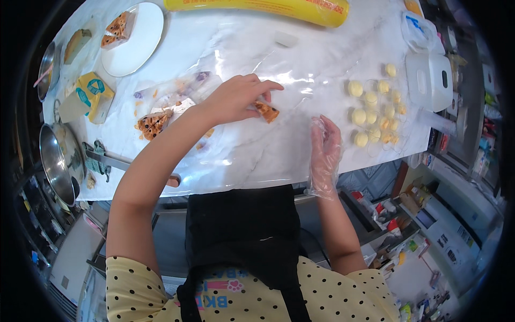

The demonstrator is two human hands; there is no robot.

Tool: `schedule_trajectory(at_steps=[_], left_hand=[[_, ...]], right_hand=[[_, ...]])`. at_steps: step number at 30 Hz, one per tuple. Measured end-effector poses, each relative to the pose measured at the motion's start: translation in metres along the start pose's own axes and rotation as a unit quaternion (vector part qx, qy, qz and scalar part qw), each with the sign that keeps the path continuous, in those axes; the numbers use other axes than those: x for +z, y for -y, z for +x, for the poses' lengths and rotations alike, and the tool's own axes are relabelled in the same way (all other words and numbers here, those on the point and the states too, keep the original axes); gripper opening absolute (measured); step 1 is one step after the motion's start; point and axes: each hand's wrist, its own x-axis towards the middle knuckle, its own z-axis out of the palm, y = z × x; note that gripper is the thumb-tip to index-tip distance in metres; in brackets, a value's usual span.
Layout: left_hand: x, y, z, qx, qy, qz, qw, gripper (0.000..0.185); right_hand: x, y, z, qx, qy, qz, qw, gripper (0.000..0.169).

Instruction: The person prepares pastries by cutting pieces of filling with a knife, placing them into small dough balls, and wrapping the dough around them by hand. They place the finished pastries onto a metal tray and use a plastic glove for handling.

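My left hand (241,96), bare, holds a small wedge of browned, dark-dotted baked goods (267,112) by its end above the table. My right hand (325,145), in a clear plastic glove, is at the table's front edge with its fingers apart and nothing visible in it. Beside my left forearm, more dotted wedges (155,124) rest on a silvery round board amid crumbs and crumpled film. A knife (110,160) passes under that forearm, its wooden handle end showing at the near edge. Several pale yellow dough-like balls (359,116) sit right of my gloved hand, some wrapped in clear film.
A white plate (132,60) with two wedges stands at the upper left, near a yellow-and-white package (96,96). Metal bowls (56,165) line the left edge. A yellow film roll box (261,9) lies at the far side; a white plastic container (428,82) stands right.
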Motion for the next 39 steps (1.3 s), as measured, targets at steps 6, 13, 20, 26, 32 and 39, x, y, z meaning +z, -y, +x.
schedule_trajectory(at_steps=[6, 13, 20, 26, 32, 39], left_hand=[[-0.002, -0.003, 0.001, 0.018, -0.003, 0.028, 0.999, 0.064], [0.000, 0.000, 0.000, 0.030, -0.011, 0.067, 0.997, 0.065], [0.015, -0.007, -0.003, 0.007, -0.021, 0.047, 0.999, 0.065], [0.021, -0.004, -0.006, 0.037, -0.080, 0.038, 0.995, 0.062], [-0.021, -0.020, -0.037, -0.057, -0.236, 0.041, 0.969, 0.068], [-0.111, 0.051, -0.106, -0.323, -0.596, 0.015, 0.735, 0.071]], right_hand=[[0.003, 0.000, 0.000, 0.044, 0.009, 0.009, 0.999, 0.034], [0.008, -0.010, -0.001, 0.051, 0.024, 0.017, 0.998, 0.034], [0.016, -0.005, 0.001, 0.028, 0.045, -0.022, 0.998, 0.033], [0.012, -0.011, 0.000, 0.024, 0.047, 0.056, 0.997, 0.034], [0.016, 0.017, 0.005, 0.065, 0.048, 0.073, 0.994, 0.038], [0.022, 0.026, 0.011, 0.039, 0.065, 0.070, 0.995, 0.039]])
